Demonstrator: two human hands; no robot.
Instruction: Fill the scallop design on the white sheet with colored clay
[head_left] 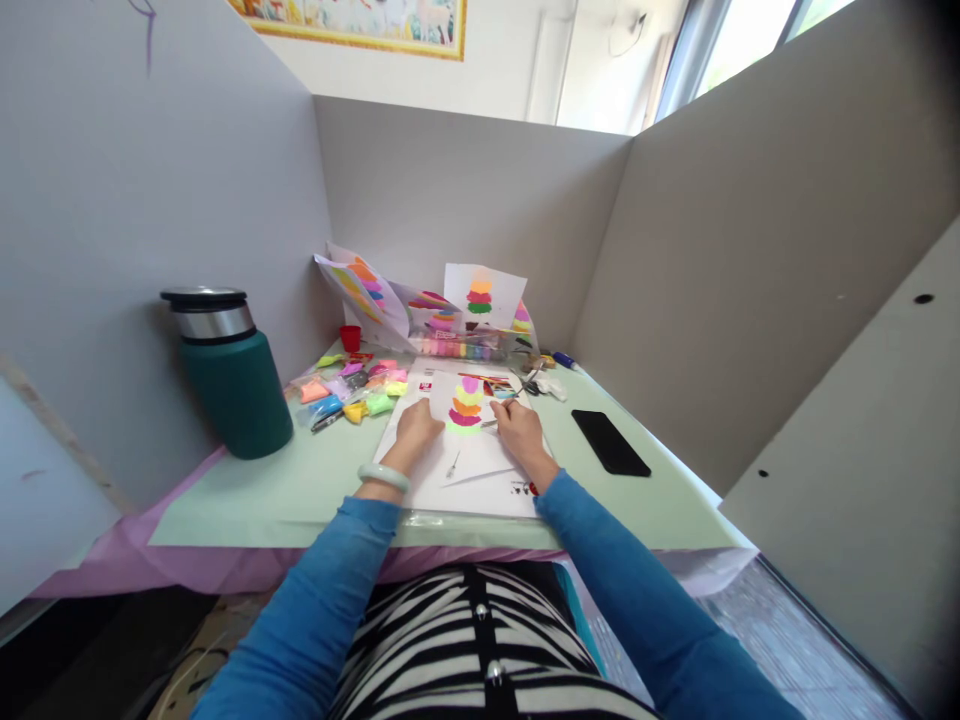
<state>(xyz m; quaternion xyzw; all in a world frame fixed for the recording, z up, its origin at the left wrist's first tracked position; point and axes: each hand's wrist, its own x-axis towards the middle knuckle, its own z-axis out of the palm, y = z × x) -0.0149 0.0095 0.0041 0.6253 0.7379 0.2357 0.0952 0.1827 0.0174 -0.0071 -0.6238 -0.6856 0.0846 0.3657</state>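
The right hand (517,428) pinched a thin tool (487,424), which pointed leftward from its fingertips to the lowest band of the coloured stack (466,407). To work that edge well, the grip probably needed to be light and low, with the sheet (442,388) kept flat. The left hand (420,428) lay curled at the sheet's near-left edge; whether it gripped or merely pressed, I could not tell. Between both hands, the stack's long axis ran away from the wearer.
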